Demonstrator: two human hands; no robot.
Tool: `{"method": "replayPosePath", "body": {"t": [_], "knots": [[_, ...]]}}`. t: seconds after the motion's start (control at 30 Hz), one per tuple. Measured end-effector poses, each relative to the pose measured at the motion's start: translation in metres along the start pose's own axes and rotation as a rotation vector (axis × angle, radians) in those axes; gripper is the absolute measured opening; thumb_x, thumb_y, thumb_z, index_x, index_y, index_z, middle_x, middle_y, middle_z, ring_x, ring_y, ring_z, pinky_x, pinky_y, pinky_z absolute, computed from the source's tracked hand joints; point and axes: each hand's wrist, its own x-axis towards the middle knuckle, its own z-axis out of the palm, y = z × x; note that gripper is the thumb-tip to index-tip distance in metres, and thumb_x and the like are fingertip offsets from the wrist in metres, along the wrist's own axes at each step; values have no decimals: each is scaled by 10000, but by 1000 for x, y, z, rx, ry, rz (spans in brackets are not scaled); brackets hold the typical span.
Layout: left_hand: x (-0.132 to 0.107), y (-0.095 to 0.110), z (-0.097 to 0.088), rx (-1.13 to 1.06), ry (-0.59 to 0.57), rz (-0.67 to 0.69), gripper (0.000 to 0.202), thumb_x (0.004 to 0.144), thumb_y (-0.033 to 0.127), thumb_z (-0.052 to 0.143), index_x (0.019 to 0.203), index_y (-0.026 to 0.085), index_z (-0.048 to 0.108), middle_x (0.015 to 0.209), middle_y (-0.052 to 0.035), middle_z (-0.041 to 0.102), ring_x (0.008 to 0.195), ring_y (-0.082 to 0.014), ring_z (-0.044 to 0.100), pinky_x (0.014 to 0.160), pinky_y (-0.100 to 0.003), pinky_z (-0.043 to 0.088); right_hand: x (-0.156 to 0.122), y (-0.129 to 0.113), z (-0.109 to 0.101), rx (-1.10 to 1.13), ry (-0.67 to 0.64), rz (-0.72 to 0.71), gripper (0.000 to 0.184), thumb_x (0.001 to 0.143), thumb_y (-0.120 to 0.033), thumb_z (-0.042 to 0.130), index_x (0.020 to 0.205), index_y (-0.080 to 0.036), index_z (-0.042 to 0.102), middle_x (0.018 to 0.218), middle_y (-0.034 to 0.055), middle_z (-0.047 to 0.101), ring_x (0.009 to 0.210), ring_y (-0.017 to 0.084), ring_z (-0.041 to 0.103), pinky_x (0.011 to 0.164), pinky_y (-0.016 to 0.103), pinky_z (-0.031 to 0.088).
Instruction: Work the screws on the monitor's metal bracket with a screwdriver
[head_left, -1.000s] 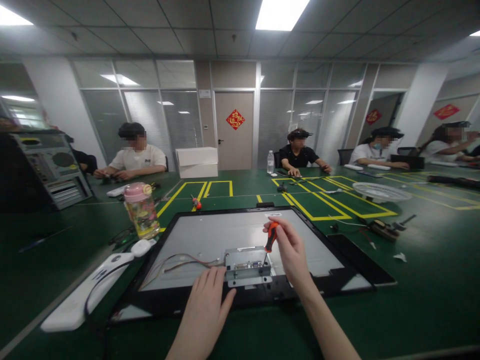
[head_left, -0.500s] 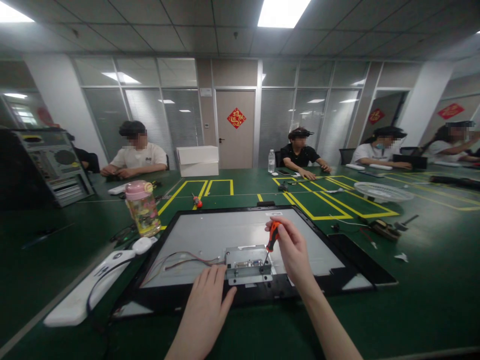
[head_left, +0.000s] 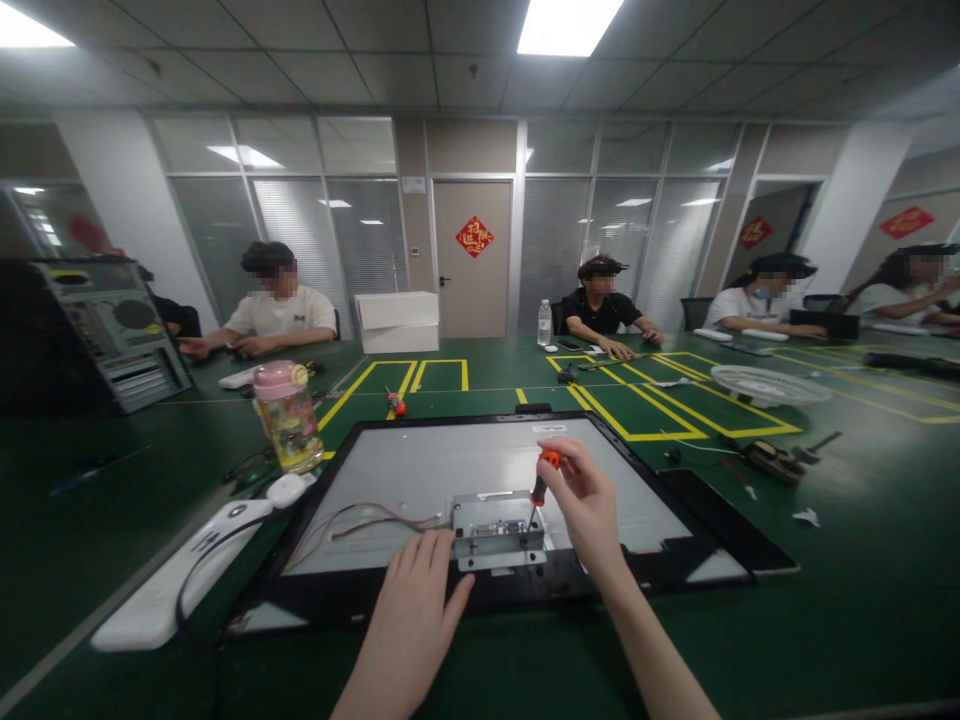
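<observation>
A flat display panel (head_left: 420, 455) with a black frame lies back side up on the green table. Near its front edge sits a metal bracket (head_left: 499, 545) with connector ports. My right hand (head_left: 586, 500) grips an orange and black screwdriver (head_left: 540, 485) by its handle, its shaft pointing down at the bracket's right part. Whether the tip sits in a screw is too small to tell. My left hand (head_left: 420, 590) lies flat with fingers stretched out, at the bracket's left side on the panel's front edge. Thin wires (head_left: 367, 515) run across the panel left of the bracket.
Left of the panel are a white power strip (head_left: 180, 580) with a black cable and a pink-lidded bottle (head_left: 287, 418). A dark flat slab (head_left: 727, 520) lies at the right. Another screwdriver (head_left: 395, 403) lies beyond the panel. Several people sit across the table.
My right hand's fingers have shifted on the screwdriver's handle, now nearer its top, and the screwdriver stands slightly more upright. My left hand has stayed in place.
</observation>
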Motion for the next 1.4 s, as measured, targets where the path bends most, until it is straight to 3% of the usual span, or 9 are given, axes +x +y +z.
{"method": "replayPosePath", "body": {"t": [0.13, 0.47, 0.57, 0.7, 0.83, 1.0, 1.13, 1.3, 1.4], "knots": [[1, 1, -2, 13, 2, -5, 372, 980, 299, 481, 1307, 152, 582, 1253, -132, 638, 1185, -283, 591, 1031, -456, 459, 0, -4, -1, 13, -33, 33, 196, 914, -384, 615, 967, -250, 748, 926, 57, 650, 772, 188, 642, 623, 307, 547], [0, -1, 4, 13, 34, 13, 366, 980, 302, 453, 1288, 153, 582, 1243, -139, 642, 1165, -283, 598, 1018, -470, 463, 1, -2, -2, 131, -17, 82, 150, 794, -386, 755, 788, -242, 715, 807, 18, 614, 629, 151, 606, 504, 269, 519], [0, -3, 5, -5, 33, 10, 373, 979, 313, 457, 1297, 157, 576, 1250, -135, 638, 1170, -282, 595, 1017, -468, 466, 0, 1, -2, 158, -60, 116, 172, 857, -409, 694, 869, -242, 739, 779, 27, 657, 678, 174, 641, 550, 286, 545], [0, -3, 4, -12, 33, -3, 381, 981, 330, 468, 1304, 161, 579, 1264, -128, 633, 1188, -286, 586, 1024, -468, 465, 0, 6, -3, 158, -71, 149, 241, 920, -415, 623, 1037, -236, 734, 899, 60, 729, 849, 207, 688, 758, 354, 582], [0, -1, 1, -4, 2, -6, 369, 983, 307, 472, 1301, 155, 583, 1252, -128, 631, 1189, -287, 581, 1035, -476, 451, 0, 8, -3, 170, -88, 180, 284, 939, -440, 594, 1097, -238, 714, 958, 61, 736, 848, 203, 703, 836, 388, 567], [1, 1, -2, -6, -15, -17, 379, 985, 312, 472, 1313, 153, 576, 1264, -130, 626, 1200, -285, 575, 1038, -474, 449, 0, 4, -1, 153, -90, 193, 238, 846, -398, 717, 1032, -250, 730, 880, 41, 711, 809, 200, 674, 701, 328, 575], [0, 2, -2, 5, -19, -20, 372, 984, 298, 477, 1310, 151, 578, 1260, -131, 627, 1194, -285, 578, 1035, -474, 450, 0, 1, 2, 113, -11, 119, 186, 763, -355, 791, 901, -246, 730, 872, 25, 649, 721, 166, 624, 603, 279, 548], [1, 2, -2, 26, -8, -8, 360, 979, 292, 488, 1294, 150, 590, 1240, -130, 640, 1170, -288, 593, 1020, -478, 463, -1, -2, 2, 66, -23, 62, 186, 889, -403, 650, 920, -234, 720, 838, 33, 635, 666, 157, 616, 539, 264, 520], [2, 2, -2, 16, -13, -10, 367, 984, 301, 481, 1301, 148, 584, 1251, -134, 634, 1181, -288, 588, 1026, -481, 460, -2, 0, 0, 67, -52, 74, 225, 935, -407, 593, 997, -230, 718, 816, 39, 669, 752, 184, 657, 635, 291, 549]]}}
